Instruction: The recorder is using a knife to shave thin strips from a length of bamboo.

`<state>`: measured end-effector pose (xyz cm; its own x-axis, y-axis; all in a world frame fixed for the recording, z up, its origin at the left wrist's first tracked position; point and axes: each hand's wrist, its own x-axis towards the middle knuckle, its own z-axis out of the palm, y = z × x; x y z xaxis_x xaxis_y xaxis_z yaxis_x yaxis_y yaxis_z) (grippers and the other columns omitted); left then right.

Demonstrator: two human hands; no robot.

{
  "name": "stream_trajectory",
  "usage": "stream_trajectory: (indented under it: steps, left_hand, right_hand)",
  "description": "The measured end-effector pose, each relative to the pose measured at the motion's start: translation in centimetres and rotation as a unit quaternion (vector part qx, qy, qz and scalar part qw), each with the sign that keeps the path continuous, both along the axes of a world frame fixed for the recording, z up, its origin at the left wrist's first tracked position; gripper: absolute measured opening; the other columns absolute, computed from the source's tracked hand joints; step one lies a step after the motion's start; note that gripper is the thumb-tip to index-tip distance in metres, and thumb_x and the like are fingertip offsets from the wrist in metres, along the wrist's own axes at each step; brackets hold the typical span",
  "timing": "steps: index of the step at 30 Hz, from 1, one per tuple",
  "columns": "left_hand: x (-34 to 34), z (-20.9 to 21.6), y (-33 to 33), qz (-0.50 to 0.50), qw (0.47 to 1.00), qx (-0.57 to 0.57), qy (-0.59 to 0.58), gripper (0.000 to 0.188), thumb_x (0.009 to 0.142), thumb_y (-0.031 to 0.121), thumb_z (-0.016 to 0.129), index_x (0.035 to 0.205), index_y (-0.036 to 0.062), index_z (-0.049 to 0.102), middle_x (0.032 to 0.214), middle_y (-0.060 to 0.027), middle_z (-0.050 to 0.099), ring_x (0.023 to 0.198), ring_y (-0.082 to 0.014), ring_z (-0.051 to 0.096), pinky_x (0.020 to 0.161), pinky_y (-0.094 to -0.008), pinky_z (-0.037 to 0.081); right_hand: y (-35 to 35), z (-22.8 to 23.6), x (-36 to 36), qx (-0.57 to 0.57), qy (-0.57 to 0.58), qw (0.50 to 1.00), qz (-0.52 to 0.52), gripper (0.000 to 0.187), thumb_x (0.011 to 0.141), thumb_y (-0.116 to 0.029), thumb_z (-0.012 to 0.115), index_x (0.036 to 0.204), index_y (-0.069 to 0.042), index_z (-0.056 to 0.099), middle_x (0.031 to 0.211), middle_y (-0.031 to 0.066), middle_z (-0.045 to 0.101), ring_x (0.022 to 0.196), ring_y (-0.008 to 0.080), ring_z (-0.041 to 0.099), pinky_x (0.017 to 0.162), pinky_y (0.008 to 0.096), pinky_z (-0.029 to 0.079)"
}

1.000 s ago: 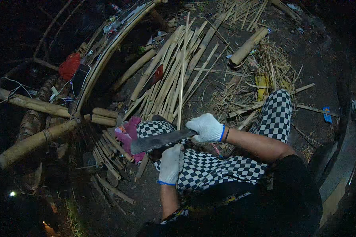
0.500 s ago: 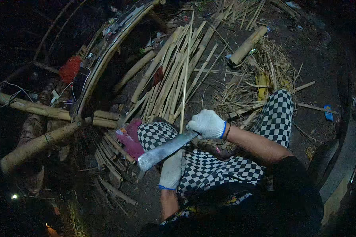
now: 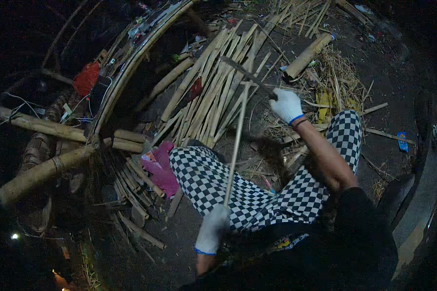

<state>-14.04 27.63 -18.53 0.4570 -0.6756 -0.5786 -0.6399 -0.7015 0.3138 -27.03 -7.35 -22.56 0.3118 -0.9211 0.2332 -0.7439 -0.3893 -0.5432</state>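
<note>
In a white glove with a blue cuff, my left hand (image 3: 213, 228) is closed around the near end of a thin bamboo strip (image 3: 236, 148). The strip slants away from me over my checkered trouser leg, its far end close to the blade. My right hand (image 3: 286, 104), gloved the same way, grips a machete (image 3: 252, 77). Its dark blade shows nearly edge-on, pointing far left above a pile of split bamboo strips (image 3: 218, 87). Whether the blade touches the held strip I cannot tell. The machete's handle is mostly hidden in my fist.
A bamboo tube (image 3: 308, 57) and dry shavings (image 3: 335, 80) lie far right. On the left stands a bamboo frame (image 3: 53, 169) with a red bag (image 3: 86, 78). Cut pieces (image 3: 138, 182) and a pink cloth-like thing (image 3: 160, 169) lie beside my left leg.
My right hand has swung the machete away from me, from across my left hand to above the strip pile. My left hand has shifted slightly, and the strip's near end has come closer to me.
</note>
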Motion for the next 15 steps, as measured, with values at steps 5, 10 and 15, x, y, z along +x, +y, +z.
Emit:
stream_trajectory:
  steps: [5,10,15]
  left_hand:
    - [1.2,-0.9,-1.2,-0.220,0.963,-0.154,-0.025,0.027,0.092,0.020,0.039,0.087,0.0023,0.058,0.066,-0.0195,0.056,0.071,-0.0374,0.060,0.064,-0.0421,0.049]
    - [1.2,0.9,-2.1,0.181,0.948,-0.150,0.215,0.011,0.088,0.011,0.047,0.086,0.0021,0.053,0.075,-0.0154,0.055,0.065,-0.0315,0.056,0.057,-0.0417,0.044]
    - [0.7,1.2,-0.5,0.023,0.972,-0.227,0.051,0.015,0.089,0.012,0.045,0.082,0.0017,0.053,0.075,-0.0173,0.055,0.066,-0.0360,0.055,0.057,-0.0437,0.044]
  right_hand:
    - [4.2,-1.5,1.2,-0.063,-0.018,0.966,0.251,0.019,0.068,-0.021,0.058,0.080,-0.006,0.057,0.070,0.0161,0.058,0.068,0.0357,0.060,0.063,0.0439,0.049]
    - [7.9,-2.3,2.4,-0.114,0.013,0.910,0.397,0.023,0.061,-0.021,0.065,0.083,-0.013,0.062,0.071,0.0097,0.060,0.067,0.0314,0.062,0.059,0.0424,0.050]
    - [3.5,-2.0,1.5,-0.064,-0.021,0.955,0.288,0.028,0.062,-0.023,0.064,0.087,-0.011,0.064,0.074,0.0128,0.062,0.071,0.0328,0.063,0.063,0.0424,0.051]
